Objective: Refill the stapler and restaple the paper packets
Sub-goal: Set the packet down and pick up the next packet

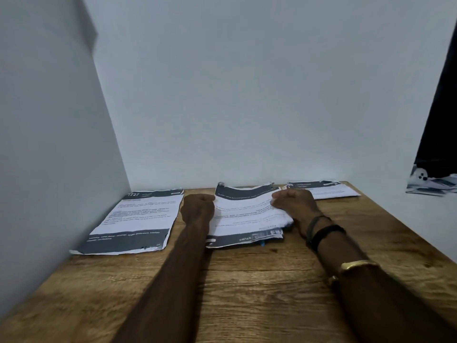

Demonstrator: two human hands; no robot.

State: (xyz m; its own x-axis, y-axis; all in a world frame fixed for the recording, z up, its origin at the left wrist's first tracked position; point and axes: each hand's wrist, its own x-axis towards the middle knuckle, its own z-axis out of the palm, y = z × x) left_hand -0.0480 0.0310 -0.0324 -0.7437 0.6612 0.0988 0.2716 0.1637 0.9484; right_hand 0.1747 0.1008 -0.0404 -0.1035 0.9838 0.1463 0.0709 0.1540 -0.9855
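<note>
Gripped the middle packet (247, 214) at both sides: left hand (197, 209) clenched in a fist on its left edge, right hand (293, 201) with fingers curled over its right edge. Kept its sheets bowed upward between the two hands, near end down on the wooden surface (247, 293). Noted a small blue scrap (262, 243) poking out under that near end; could not tell what it was.

Found the left packet (138, 219) flat just beside the left forearm, its far end close to the left wall (49, 144). Found the right packet (329, 190) flat past the right hand, against the back wall (247, 95). Saw black bands (321, 233) and a gold bangle (358, 264) on the right forearm.

Was hemmed in by walls on the left and at the back. Saw the surface's right edge run open, with a dark panel (440, 120) and blurred clutter (430, 181) beyond it. Had bare wood toward the near side, between and beside the forearms.
</note>
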